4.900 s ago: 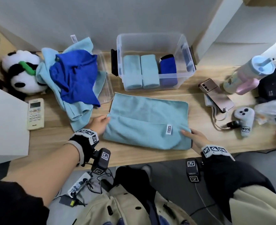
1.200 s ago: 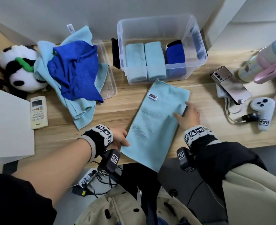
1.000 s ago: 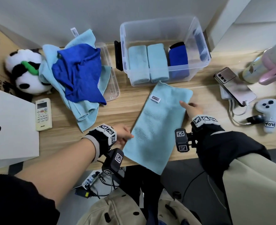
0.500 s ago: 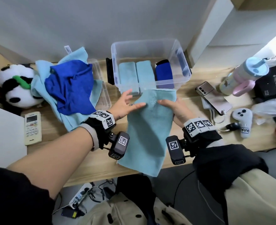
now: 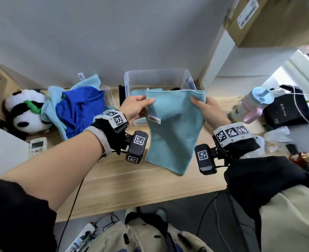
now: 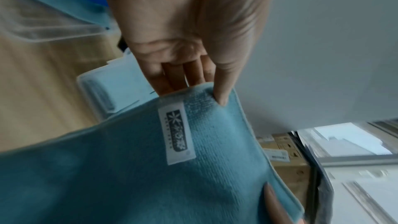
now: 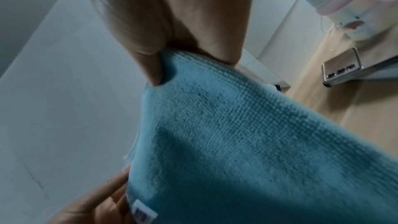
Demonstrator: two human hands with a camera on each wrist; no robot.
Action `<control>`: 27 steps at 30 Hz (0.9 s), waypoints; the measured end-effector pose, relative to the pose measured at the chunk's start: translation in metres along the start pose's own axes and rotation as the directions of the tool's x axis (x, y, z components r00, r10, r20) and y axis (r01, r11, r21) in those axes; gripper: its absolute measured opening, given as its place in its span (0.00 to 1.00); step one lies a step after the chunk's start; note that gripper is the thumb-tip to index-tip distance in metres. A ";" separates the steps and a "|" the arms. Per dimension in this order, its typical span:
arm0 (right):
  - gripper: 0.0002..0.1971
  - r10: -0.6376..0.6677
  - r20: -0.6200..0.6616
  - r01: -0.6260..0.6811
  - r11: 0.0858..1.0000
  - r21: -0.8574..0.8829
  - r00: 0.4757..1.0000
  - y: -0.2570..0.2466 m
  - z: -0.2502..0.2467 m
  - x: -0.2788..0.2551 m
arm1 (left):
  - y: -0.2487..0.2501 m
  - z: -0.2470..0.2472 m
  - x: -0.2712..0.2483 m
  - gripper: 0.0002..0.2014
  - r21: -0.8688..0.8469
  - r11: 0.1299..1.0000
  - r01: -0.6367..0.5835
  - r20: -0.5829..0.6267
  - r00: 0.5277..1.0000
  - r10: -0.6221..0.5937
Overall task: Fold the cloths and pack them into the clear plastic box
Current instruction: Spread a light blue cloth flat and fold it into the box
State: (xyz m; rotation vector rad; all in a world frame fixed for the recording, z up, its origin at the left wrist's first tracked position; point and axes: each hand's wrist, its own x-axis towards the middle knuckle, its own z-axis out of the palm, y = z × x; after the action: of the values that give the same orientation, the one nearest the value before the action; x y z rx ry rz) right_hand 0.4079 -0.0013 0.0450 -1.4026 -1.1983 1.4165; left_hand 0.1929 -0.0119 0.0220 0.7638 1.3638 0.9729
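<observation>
A folded light blue cloth (image 5: 173, 128) hangs in the air above the wooden table (image 5: 124, 180), held by its two top corners. My left hand (image 5: 137, 106) pinches the left corner, thumb in front, just above the white label (image 6: 176, 134). My right hand (image 5: 204, 108) pinches the right corner (image 7: 172, 67). Behind the cloth stands the clear plastic box (image 5: 155, 79); the cloth hides most of its inside, where a light blue folded cloth (image 5: 138, 92) shows. A heap of dark blue and light blue cloths (image 5: 77, 108) lies to the left.
A panda plush (image 5: 26, 110), a remote control (image 5: 37, 146) and a white box (image 5: 2, 151) sit at the left. To the right are a pastel bottle (image 5: 253, 104), a black device (image 5: 286, 108) with cables and small clutter. A phone (image 7: 342, 67) lies on the table.
The cloth has gone from lying on the table under both hands to hanging lifted in front of the box. Both hands moved to its far corners and raised them.
</observation>
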 end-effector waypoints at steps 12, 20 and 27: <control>0.23 -0.238 0.069 0.220 0.954 0.202 0.969 -0.049 -0.007 0.001 | 0.059 0.007 -0.013 0.06 -0.165 0.935 -0.313 -0.046 0.950 0.310; 0.12 0.325 0.292 -0.271 0.940 -0.209 0.900 0.076 -0.012 -0.016 | -0.065 -0.014 -0.016 0.10 0.238 0.950 0.200 0.024 0.977 -0.211; 0.17 0.669 0.278 -0.615 0.743 -0.262 0.690 0.196 -0.012 -0.054 | -0.182 -0.031 -0.034 0.11 0.481 0.779 0.404 0.027 0.881 -0.473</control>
State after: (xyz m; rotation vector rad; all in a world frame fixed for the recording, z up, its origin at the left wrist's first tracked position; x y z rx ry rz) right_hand 0.4393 -0.0992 -0.1313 -1.8422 -1.0786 2.1913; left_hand 0.1858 -0.1236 -0.1283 0.7952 1.5715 0.2063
